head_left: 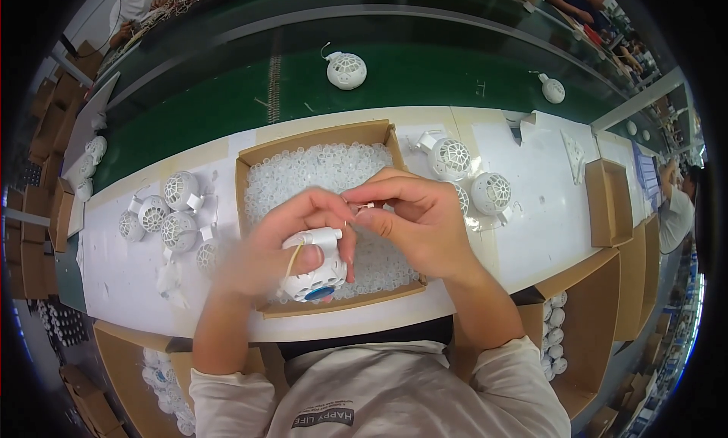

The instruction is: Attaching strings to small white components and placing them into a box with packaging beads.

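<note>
My left hand (265, 244) is wrapped around a round white plastic housing (324, 267), its thumb across the side and a blue round patch at the lower end. A pale yellowish wire (293, 260) curves over the housing beside that thumb. Close to the left fingertips, my right hand (421, 222) pinches a small white connector (367, 206) between thumb and fingers. Both hands are above an open cardboard box (256, 151) filled with small clear tube-like pieces (303, 169). What the left index fingertip touches is partly hidden.
White vented round housings (180, 191) lie in a group at left on the white table (110, 248), with more (450, 159) at right. Beyond, a green conveyor belt (220, 108) carries another housing (346, 71). Cardboard cartons (580, 332) flank my lap. Other people work farther off.
</note>
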A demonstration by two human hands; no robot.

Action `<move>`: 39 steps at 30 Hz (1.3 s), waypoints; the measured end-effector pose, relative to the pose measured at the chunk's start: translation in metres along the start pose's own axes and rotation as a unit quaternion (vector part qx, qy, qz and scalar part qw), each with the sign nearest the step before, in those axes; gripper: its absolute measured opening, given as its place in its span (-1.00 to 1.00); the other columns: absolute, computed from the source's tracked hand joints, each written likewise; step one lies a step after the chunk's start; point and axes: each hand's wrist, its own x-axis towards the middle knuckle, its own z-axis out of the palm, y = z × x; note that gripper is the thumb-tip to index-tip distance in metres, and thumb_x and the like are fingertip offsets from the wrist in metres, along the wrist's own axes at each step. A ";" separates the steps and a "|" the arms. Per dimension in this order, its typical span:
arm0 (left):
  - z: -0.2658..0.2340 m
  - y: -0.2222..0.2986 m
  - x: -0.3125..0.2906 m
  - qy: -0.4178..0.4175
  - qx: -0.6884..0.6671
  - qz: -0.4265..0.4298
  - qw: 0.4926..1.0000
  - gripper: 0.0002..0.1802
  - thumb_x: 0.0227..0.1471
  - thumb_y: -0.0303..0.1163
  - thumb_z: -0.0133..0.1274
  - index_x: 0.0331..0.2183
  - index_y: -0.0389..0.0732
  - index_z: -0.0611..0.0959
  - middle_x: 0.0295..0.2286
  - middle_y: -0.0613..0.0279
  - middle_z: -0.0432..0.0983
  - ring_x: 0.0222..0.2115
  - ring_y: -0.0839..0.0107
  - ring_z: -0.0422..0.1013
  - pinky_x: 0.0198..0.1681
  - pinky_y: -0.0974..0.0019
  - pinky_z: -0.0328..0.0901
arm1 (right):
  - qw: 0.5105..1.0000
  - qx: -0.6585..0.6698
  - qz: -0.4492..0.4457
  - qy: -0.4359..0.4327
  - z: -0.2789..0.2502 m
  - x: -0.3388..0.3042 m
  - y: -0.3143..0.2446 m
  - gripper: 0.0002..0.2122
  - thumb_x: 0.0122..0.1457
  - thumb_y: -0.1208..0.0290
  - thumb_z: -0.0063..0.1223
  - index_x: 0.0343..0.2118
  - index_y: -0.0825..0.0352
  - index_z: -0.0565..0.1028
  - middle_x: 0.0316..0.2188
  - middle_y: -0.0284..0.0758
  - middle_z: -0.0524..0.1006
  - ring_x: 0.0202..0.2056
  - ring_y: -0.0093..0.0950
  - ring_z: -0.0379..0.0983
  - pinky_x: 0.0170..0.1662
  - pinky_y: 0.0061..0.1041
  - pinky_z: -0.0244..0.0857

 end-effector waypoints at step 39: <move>0.008 0.007 -0.007 0.114 0.280 -0.013 0.953 -0.72 0.27 -0.18 -0.01 -0.32 -0.19 0.40 -0.40 0.23 0.44 -0.40 0.58 0.39 -0.37 0.38 0.31 | 0.873 -0.383 -0.303 -0.003 0.000 0.007 0.002 -0.80 -0.15 0.68 0.32 -0.40 0.37 0.60 -0.47 -0.29 0.57 -0.47 -0.36 0.42 -0.39 -0.47 0.29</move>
